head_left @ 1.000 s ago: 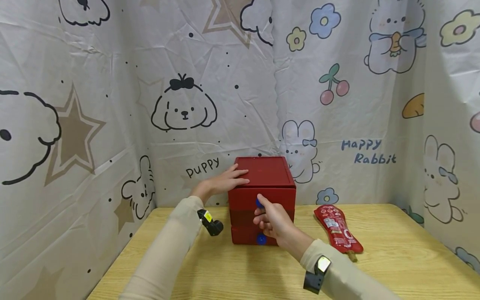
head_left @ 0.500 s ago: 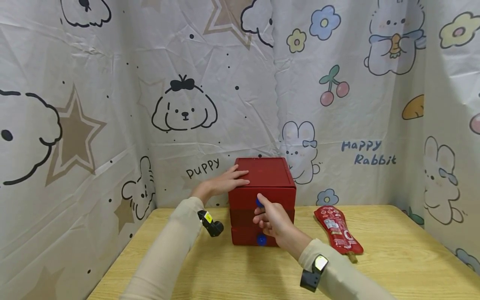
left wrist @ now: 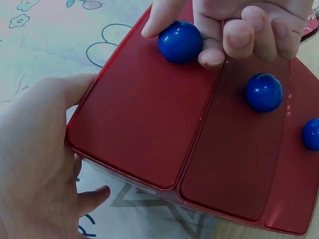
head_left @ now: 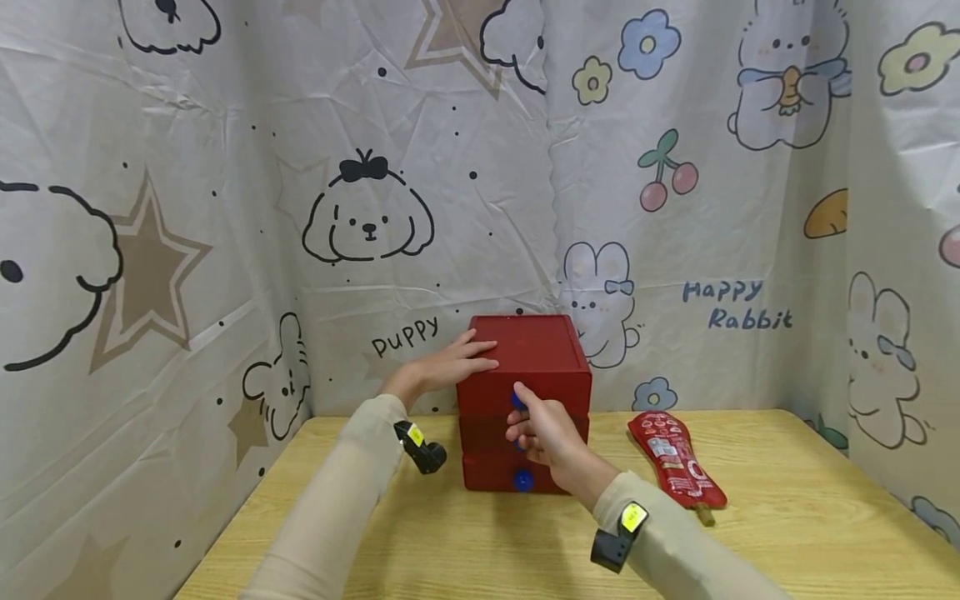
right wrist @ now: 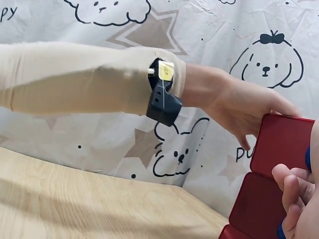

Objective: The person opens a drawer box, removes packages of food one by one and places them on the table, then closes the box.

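Observation:
A small red drawer cabinet [head_left: 528, 346] stands at the back of the table, its drawers stacked and each fitted with a round blue knob. My left hand [head_left: 442, 367] rests on the cabinet's top left edge, fingers fairly straight across the lid. At the front, my right hand [head_left: 553, 429] pinches the top knob [left wrist: 180, 42] between thumb and index finger, the other fingers loosely curled below. The top drawer [left wrist: 144, 109] sits flush with the cabinet in the head view. Beneath it are the middle knob [left wrist: 264, 93], partly hidden by my fingers in the head view, and the bottom knob [head_left: 522, 481].
To the right of the cabinet lies a red printed pouch [head_left: 675, 458] with a brownish end pointing toward me. The pale wooden table [head_left: 450, 550] reaches back to a patterned curtain [head_left: 480, 208] that closes in the rear and both sides.
The top drawer has slid in slightly, and the gap along its upper edge is gone. My right hand has moved a little forward with the knob; the left hand has stayed put.

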Tool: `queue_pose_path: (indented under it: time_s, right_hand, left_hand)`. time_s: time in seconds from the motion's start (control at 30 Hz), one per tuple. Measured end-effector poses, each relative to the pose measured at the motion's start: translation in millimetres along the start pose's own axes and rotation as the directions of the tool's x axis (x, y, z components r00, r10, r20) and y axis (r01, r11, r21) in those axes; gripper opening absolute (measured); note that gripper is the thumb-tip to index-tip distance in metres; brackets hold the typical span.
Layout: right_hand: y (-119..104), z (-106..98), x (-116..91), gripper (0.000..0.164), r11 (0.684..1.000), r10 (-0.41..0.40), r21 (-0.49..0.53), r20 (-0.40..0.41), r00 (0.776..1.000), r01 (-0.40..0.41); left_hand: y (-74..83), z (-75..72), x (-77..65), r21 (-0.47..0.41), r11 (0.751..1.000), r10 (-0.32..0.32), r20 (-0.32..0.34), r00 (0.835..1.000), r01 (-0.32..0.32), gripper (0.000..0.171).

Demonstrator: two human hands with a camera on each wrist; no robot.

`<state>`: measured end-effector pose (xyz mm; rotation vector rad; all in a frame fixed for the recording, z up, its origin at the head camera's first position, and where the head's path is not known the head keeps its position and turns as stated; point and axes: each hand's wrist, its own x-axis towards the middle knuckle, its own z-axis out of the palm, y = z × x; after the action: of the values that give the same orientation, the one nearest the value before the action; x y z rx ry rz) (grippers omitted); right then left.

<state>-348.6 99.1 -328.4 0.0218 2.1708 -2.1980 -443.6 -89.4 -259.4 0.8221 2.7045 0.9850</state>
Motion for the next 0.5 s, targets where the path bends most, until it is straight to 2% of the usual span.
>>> queue_pose_path:
  time_s: [0.5]
  right_hand:
    - [4.9, -5.0, 6.2, 0.064, 0.997, -0.022, -0.073, 0.033, 0.999, 0.025]
  left_hand:
    - [-5.6, 0.8, -1.0, -0.024, 1.000, 0.014, -0.004, 1.000, -0.014, 0.068]
